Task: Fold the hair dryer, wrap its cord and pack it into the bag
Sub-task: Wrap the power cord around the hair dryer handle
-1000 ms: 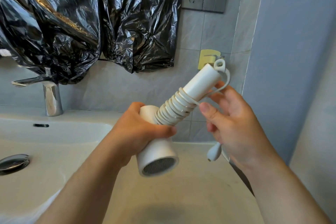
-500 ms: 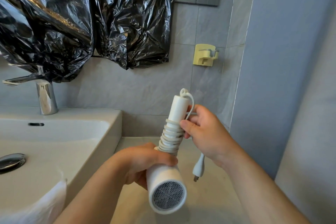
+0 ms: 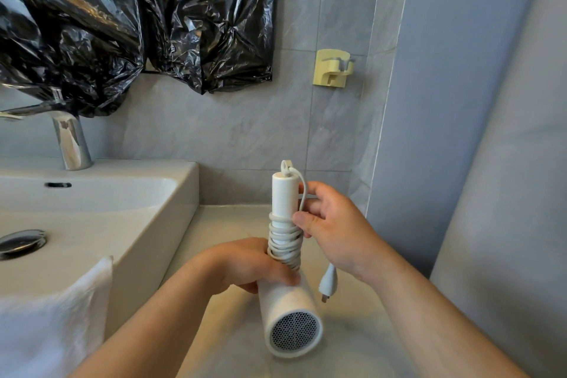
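My left hand [image 3: 245, 264] grips the white hair dryer [image 3: 287, 291] at its body, handle up. My right hand [image 3: 334, 224] pinches the cord [image 3: 283, 241] coiled round the handle; the plug [image 3: 328, 281] dangles below it. Sink [image 3: 171, 193] beyond my left hand.

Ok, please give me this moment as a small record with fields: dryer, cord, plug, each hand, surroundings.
hair dryer: white, handle up, grille toward camera, above the counter
cord: coiled round the handle, its end loose
left hand: grips the hair dryer below the coils
right hand: pinches the cord beside the handle
plug: hangs free under the right hand
surroundings: sink and faucet at left, black plastic and yellow holder on the wall
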The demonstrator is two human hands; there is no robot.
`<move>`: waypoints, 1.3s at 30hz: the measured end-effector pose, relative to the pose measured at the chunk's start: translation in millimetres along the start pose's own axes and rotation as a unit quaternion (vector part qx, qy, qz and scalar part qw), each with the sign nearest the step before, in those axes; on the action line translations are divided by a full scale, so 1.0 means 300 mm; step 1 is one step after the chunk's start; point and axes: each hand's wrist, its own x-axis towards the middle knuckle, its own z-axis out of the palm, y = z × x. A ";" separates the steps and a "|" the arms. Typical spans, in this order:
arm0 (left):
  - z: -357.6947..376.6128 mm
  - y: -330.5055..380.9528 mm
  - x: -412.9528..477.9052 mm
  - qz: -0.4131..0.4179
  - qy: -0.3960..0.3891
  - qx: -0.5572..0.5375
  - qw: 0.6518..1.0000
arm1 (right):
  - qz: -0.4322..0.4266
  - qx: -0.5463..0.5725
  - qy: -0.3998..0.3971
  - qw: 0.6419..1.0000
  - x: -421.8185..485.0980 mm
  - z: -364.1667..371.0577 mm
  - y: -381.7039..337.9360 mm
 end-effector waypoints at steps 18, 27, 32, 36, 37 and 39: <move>0.109 0.044 -0.109 0.328 0.231 -0.206 0.893 | -0.006 -0.057 0.031 0.998 -0.125 0.002 0.028; 0.139 0.031 -0.079 0.327 0.249 -0.210 0.887 | 0.109 -0.186 -0.023 0.976 -0.187 -0.117 0.110; 0.161 0.030 -0.074 0.323 0.256 -0.212 0.886 | 0.111 -0.068 0.023 0.991 -0.191 -0.129 0.086; 0.185 0.026 -0.071 0.329 0.268 -0.210 0.881 | 0.032 0.124 0.087 0.988 -0.177 -0.152 0.038; 0.191 0.025 -0.072 0.331 0.272 -0.215 0.878 | 0.020 0.168 0.100 0.981 -0.178 -0.155 0.026; 0.195 0.028 -0.073 0.330 0.280 -0.241 0.869 | -0.014 0.201 0.124 0.972 -0.184 -0.158 0.007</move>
